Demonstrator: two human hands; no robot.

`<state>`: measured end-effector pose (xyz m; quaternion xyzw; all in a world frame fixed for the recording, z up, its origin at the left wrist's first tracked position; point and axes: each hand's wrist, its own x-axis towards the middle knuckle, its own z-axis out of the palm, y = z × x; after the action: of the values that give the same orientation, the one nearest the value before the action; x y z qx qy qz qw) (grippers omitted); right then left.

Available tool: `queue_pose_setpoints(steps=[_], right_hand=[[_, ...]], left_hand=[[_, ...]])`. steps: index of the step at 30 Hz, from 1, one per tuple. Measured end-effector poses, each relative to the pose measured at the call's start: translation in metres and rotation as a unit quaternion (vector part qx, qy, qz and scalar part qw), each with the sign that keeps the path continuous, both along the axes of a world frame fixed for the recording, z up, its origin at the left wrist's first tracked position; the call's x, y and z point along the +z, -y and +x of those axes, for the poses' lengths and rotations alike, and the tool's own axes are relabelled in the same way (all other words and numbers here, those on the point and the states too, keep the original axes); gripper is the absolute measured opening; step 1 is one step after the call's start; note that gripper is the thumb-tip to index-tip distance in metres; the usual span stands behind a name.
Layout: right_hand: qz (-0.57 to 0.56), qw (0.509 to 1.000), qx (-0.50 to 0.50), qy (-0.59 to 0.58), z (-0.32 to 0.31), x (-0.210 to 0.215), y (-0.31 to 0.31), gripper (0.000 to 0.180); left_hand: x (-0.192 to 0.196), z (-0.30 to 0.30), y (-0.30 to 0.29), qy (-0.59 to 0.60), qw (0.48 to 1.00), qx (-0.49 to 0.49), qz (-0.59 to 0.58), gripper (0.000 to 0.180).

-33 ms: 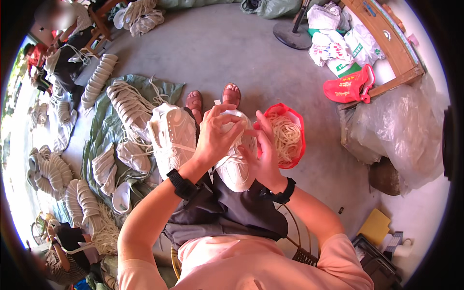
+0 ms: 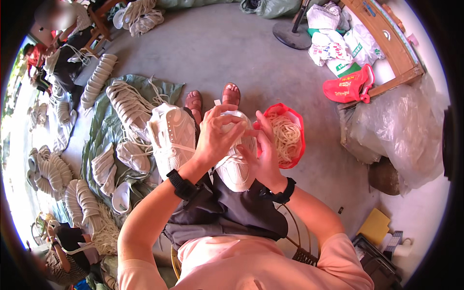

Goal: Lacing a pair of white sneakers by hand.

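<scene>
Over the lap, hands [image 2: 241,140] covering white shoe [image 2: 235,169], lace barely visible

bright daylight, blown out to white glare along the left rim. soft shadows on the floor [image 2: 232,53]. strong fisheye bending with black corners; one face at top left is blurred.

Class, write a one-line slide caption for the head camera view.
Seated person's left hand and right hand grip a white shoe on the lap, beside a red bag of laces.
</scene>
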<state>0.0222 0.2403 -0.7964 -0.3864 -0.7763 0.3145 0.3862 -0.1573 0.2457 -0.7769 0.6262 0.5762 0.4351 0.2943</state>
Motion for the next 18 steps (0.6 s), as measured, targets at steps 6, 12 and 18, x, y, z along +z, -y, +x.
queue_pose_setpoints(steps=[6,12,18], right_hand=[[-0.022,0.999,-0.038,0.0,-0.016,-0.008,-0.011,0.021],[-0.055,0.998,-0.008,-0.042,-0.023,-0.004,-0.02,0.011],[-0.183,0.971,-0.019,-0.153,-0.005,0.002,-0.045,0.017]], left_hand=[[-0.004,-0.002,-0.006,0.01,0.999,-0.024,0.039,0.028],[-0.027,-0.009,-0.012,-0.097,0.995,0.024,0.006,0.04],[-0.027,-0.018,-0.02,-0.076,0.997,0.004,-0.02,0.035]])
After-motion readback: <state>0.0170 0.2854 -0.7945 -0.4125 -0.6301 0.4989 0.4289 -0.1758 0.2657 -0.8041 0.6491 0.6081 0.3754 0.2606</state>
